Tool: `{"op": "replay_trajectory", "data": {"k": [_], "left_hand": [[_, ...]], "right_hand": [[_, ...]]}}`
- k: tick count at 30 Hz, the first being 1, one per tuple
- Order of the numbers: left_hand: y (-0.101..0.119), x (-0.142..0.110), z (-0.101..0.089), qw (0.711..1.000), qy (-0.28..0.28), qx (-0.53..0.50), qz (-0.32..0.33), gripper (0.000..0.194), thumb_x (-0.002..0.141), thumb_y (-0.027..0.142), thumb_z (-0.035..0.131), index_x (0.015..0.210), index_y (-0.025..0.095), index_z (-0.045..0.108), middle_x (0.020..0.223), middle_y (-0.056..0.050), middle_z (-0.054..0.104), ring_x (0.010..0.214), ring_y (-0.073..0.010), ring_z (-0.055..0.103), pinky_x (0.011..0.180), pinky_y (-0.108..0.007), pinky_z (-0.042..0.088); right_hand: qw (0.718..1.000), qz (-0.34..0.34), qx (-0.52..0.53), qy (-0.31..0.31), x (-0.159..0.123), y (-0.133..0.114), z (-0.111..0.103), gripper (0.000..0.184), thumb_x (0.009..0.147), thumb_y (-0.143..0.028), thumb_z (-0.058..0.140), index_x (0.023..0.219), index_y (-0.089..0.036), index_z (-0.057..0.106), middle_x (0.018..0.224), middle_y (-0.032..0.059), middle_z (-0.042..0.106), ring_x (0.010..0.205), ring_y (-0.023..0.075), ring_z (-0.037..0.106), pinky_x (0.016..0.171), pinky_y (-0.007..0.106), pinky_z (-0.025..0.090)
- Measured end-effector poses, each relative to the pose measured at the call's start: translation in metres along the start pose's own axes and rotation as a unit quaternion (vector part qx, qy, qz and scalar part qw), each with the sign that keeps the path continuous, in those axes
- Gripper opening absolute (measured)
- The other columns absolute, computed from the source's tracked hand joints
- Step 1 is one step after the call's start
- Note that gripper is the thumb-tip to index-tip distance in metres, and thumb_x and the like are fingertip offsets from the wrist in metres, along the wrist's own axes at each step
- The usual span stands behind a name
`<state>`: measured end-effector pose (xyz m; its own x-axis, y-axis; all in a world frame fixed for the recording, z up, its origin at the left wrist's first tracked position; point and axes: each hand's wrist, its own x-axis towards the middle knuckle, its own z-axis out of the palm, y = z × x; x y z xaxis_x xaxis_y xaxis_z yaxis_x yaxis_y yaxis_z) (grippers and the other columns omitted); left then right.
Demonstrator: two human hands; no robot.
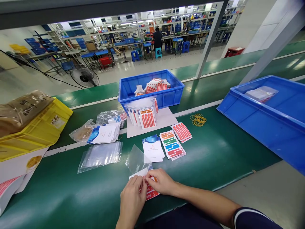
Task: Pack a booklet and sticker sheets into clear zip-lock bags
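Note:
My left hand (pixel 133 194) and my right hand (pixel 162 183) meet low in the middle, their thumbs and fingertips pinched together. What lies between the fingertips is too small to make out. Beneath them are red-and-white sticker sheets (pixel 152 194), partly covered by the hands. A clear plastic bag (pixel 136 158) lies just beyond the fingers, touching a stack of blue-and-white booklets (pixel 153 151). Right of the booklets are multicoloured sticker sheets (pixel 172 144) and a stack of red label sheets (pixel 181 132).
Packed sets (pixel 147 118) stand against a blue bin (pixel 152 95). Clear bags (pixel 101 157) and more booklets (pixel 105 133) lie at left, near a yellow crate (pixel 57 127). Rubber bands (pixel 198 120) lie by another blue bin (pixel 259 124). A grey post (pixel 211 39) rises behind.

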<state>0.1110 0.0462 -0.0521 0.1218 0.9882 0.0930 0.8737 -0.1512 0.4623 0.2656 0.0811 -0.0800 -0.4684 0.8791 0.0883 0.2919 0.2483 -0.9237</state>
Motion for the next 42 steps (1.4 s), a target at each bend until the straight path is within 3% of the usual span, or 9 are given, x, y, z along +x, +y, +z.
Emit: {"op": "replay_trajectory", "data": {"k": [3, 5, 12, 16, 22, 30, 37, 42], "left_hand": [[0.002, 0.0, -0.007, 0.992, 0.069, 0.106, 0.001, 0.019, 0.081, 0.026, 0.052, 0.062, 0.023, 0.048, 0.064, -0.003, 0.056, 0.066, -0.0199, 0.053, 0.06, -0.029, 0.032], [0.002, -0.001, -0.014, 0.984, 0.085, 0.156, -0.004, 0.02, 0.082, 0.025, 0.049, 0.063, 0.023, 0.046, 0.063, -0.002, 0.054, 0.066, -0.0188, 0.052, 0.058, -0.028, 0.033], [0.007, -0.013, -0.016, 0.99, -0.044, 0.111, 0.081, 0.019, 0.081, 0.017, 0.047, 0.062, 0.021, 0.043, 0.066, 0.001, 0.055, 0.067, -0.0157, 0.054, 0.058, -0.025, 0.036], [0.01, -0.013, -0.013, 0.994, -0.069, 0.063, 0.061, 0.02, 0.08, 0.016, 0.045, 0.062, 0.021, 0.039, 0.067, 0.001, 0.054, 0.068, -0.0159, 0.054, 0.06, -0.026, 0.037], [0.009, -0.013, -0.023, 0.994, -0.109, 0.004, 0.018, 0.026, 0.076, 0.014, 0.043, 0.058, 0.021, 0.025, 0.056, 0.003, 0.045, 0.054, -0.0125, 0.045, 0.053, -0.025, 0.03], [0.012, -0.014, -0.031, 0.987, -0.159, -0.026, -0.002, 0.025, 0.075, 0.014, 0.041, 0.056, 0.021, 0.027, 0.052, 0.004, 0.041, 0.051, -0.0122, 0.042, 0.051, -0.025, 0.028], [0.008, -0.013, -0.035, 0.994, -0.087, -0.063, 0.007, 0.021, 0.084, 0.024, 0.041, 0.063, 0.021, 0.041, 0.062, 0.003, 0.05, 0.055, -0.0121, 0.05, 0.051, -0.022, 0.035], [-0.018, -0.018, -0.063, 0.995, 0.018, -0.064, -0.078, 0.025, 0.08, 0.03, 0.047, 0.057, 0.021, 0.043, 0.051, 0.005, 0.045, 0.044, -0.0094, 0.045, 0.043, -0.019, 0.034]], "right_hand": [[1.0, 0.001, -0.014, 0.001, 0.0, 0.001, 0.003, 0.018, 0.081, -0.017, 0.05, 0.075, -0.017, 0.066, 0.072, 0.0005, 0.07, 0.065, 0.0142, 0.064, 0.06, 0.02, 0.041], [1.0, 0.009, -0.026, 0.004, -0.001, 0.001, 0.003, 0.016, 0.079, -0.016, 0.051, 0.072, -0.017, 0.066, 0.068, -0.0005, 0.069, 0.061, 0.0132, 0.062, 0.058, 0.019, 0.04], [0.999, 0.0, -0.03, 0.033, 0.0, -0.008, -0.006, 0.01, 0.071, -0.012, 0.054, 0.072, -0.017, 0.063, 0.069, -0.0012, 0.067, 0.063, 0.0126, 0.06, 0.061, 0.019, 0.039], [1.0, -0.015, -0.02, 0.017, -0.001, -0.014, -0.01, 0.016, 0.079, -0.016, 0.05, 0.071, -0.016, 0.064, 0.067, -0.0006, 0.067, 0.061, 0.0114, 0.058, 0.059, 0.019, 0.038], [0.999, -0.04, -0.013, 0.027, -0.005, -0.025, -0.013, 0.018, 0.084, -0.021, 0.05, 0.08, -0.015, 0.066, 0.075, 0.0023, 0.07, 0.067, 0.0126, 0.062, 0.064, 0.02, 0.041], [0.996, -0.071, -0.053, 0.023, -0.007, -0.027, -0.007, 0.018, 0.083, -0.019, 0.049, 0.076, -0.016, 0.065, 0.071, 0.0025, 0.069, 0.064, 0.0125, 0.061, 0.062, 0.02, 0.04], [0.997, -0.047, -0.056, 0.007, -0.007, -0.022, 0.001, 0.019, 0.082, -0.015, 0.049, 0.069, -0.016, 0.064, 0.066, 0.0007, 0.068, 0.059, 0.0111, 0.06, 0.058, 0.019, 0.038], [0.999, -0.02, -0.031, 0.019, -0.013, -0.016, -0.009, 0.018, 0.083, -0.017, 0.049, 0.078, -0.017, 0.066, 0.072, 0.0014, 0.069, 0.066, 0.014, 0.063, 0.063, 0.021, 0.044]]}}
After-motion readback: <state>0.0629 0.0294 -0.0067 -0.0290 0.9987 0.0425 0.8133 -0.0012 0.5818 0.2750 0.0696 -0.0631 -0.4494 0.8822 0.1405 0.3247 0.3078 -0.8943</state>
